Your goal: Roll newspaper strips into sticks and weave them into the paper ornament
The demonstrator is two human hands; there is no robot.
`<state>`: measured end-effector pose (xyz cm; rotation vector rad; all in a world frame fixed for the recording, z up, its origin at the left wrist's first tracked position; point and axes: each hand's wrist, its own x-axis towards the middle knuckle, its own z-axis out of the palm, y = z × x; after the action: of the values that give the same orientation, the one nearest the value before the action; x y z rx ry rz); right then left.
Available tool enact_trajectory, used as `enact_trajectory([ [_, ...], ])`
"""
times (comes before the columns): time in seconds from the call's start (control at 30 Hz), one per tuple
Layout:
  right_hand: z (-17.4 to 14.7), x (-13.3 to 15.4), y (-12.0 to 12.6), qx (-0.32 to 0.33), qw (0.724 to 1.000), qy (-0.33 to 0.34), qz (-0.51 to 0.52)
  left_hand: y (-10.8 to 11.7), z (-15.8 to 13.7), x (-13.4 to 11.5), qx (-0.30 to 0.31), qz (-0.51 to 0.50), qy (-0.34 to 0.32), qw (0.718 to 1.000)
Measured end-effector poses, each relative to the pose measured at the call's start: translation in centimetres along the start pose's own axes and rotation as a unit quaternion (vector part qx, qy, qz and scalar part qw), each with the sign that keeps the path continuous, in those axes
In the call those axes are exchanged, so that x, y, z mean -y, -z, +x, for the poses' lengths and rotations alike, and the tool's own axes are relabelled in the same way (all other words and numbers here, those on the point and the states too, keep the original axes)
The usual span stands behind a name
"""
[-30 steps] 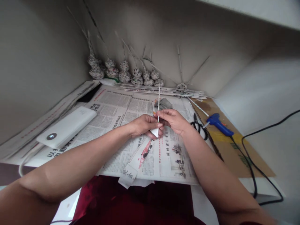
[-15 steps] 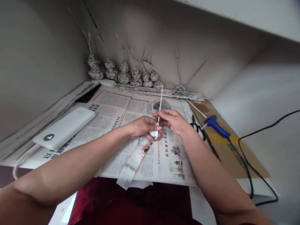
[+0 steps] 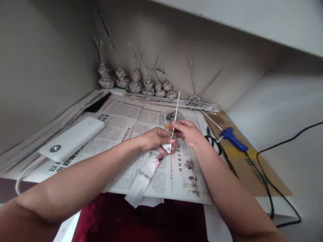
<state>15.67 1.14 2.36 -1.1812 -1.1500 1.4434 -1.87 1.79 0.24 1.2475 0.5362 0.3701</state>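
A printed paper strip point(image 3: 144, 174) slants down toward the table's front edge. Its upper end is pinched by the thumb and fingers of my left hand point(image 3: 155, 139), where the paper curls round the foot of a thin white paper stick point(image 3: 177, 106). Just above that spot, the closed fingertips of my right hand point(image 3: 188, 132) grip the stick, which points up and slightly to the right. Behind my fingers lies a grey crumpled-looking thing point(image 3: 176, 116) whose kind I cannot make out.
Newspaper point(image 3: 118, 117) covers the table. A white power bank point(image 3: 73, 137) lies left. At right are black-handled scissors point(image 3: 213, 143) and a blue glue gun point(image 3: 233, 138) on cardboard point(image 3: 264, 178). Paper sticks point(image 3: 174, 102) and several woven gourd shapes point(image 3: 135, 82) line the back.
The stick leans more to the right than before, as the paper turns in my fingers. Both hands stay close together. The view has shifted slightly.
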Motion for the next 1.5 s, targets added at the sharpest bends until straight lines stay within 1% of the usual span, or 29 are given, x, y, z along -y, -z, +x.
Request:
enact_trajectory([
  [0.07, 0.01, 0.03, 0.10, -0.008, 1.000, 0.003, 0.003, 0.00, 0.04, 0.04, -0.006, -0.004, -0.001, 1.000],
  [0.2, -0.02, 0.10, 0.20, 0.042, 0.999, -0.005, -0.002, -0.02, 0.02, -0.03, -0.024, -0.009, -0.005, 1.000],
  [0.23, 0.00, 0.10, 0.19, 0.039, 0.999, -0.005, -0.002, -0.04, 0.00, -0.05, -0.023, -0.007, -0.003, 1.000],
  [0.37, 0.08, 0.05, 0.11, -0.021, 1.000, -0.001, 0.005, -0.02, -0.02, -0.01, -0.018, 0.003, 0.008, 1.000],
  [0.4, 0.06, 0.05, 0.11, -0.024, 1.000, 0.003, 0.006, 0.01, -0.01, 0.01, -0.020, 0.002, 0.008, 1.000],
  [0.53, -0.09, 0.09, 0.11, 0.035, 0.999, 0.010, -0.010, 0.17, 0.01, 0.11, -0.025, 0.004, 0.000, 1.000],
  [0.57, -0.10, 0.08, 0.09, 0.038, 0.999, 0.009, -0.012, 0.18, 0.01, 0.12, -0.024, 0.007, -0.003, 1.000],
  [0.7, -0.01, -0.03, 0.01, -0.017, 1.000, 0.005, -0.003, 0.08, -0.02, 0.12, -0.018, 0.015, -0.006, 1.000],
  [0.73, 0.00, -0.05, 0.01, -0.015, 1.000, 0.006, -0.001, 0.05, -0.03, 0.10, -0.021, 0.014, -0.005, 1.000],
  [0.87, -0.03, -0.08, 0.04, 0.049, 0.999, 0.001, -0.008, -0.04, -0.09, -0.05, -0.034, 0.009, -0.007, 0.999],
  [0.9, -0.02, -0.09, 0.02, 0.048, 0.999, -0.001, -0.009, -0.07, -0.10, -0.06, -0.030, 0.009, -0.006, 0.999],
  [1.03, 0.02, -0.13, -0.08, -0.006, 1.000, 0.000, -0.001, -0.14, -0.16, -0.08, -0.010, 0.004, -0.001, 1.000],
  [1.1, -0.03, -0.11, -0.04, 0.009, 1.000, 0.002, 0.002, -0.14, -0.17, -0.10, -0.022, -0.002, -0.002, 1.000],
  [1.17, -0.12, -0.08, 0.06, 0.046, 0.999, 0.001, -0.003, -0.15, -0.16, -0.11, -0.038, -0.008, -0.004, 0.999],
  [1.23, -0.15, -0.10, 0.12, 0.065, 0.998, 0.003, -0.007, -0.16, -0.15, -0.08, -0.037, -0.011, -0.002, 0.999],
  [1.33, -0.07, -0.16, 0.10, 0.040, 0.999, 0.007, 0.006, -0.16, -0.13, 0.04, -0.014, -0.012, -0.001, 1.000],
  [1.4, -0.02, -0.14, 0.06, 0.025, 1.000, 0.002, 0.013, -0.11, -0.10, 0.14, -0.014, -0.013, -0.002, 1.000],
  [1.5, -0.03, -0.05, 0.03, 0.037, 0.999, 0.000, 0.015, -0.02, -0.02, 0.25, -0.012, -0.006, -0.005, 1.000],
])
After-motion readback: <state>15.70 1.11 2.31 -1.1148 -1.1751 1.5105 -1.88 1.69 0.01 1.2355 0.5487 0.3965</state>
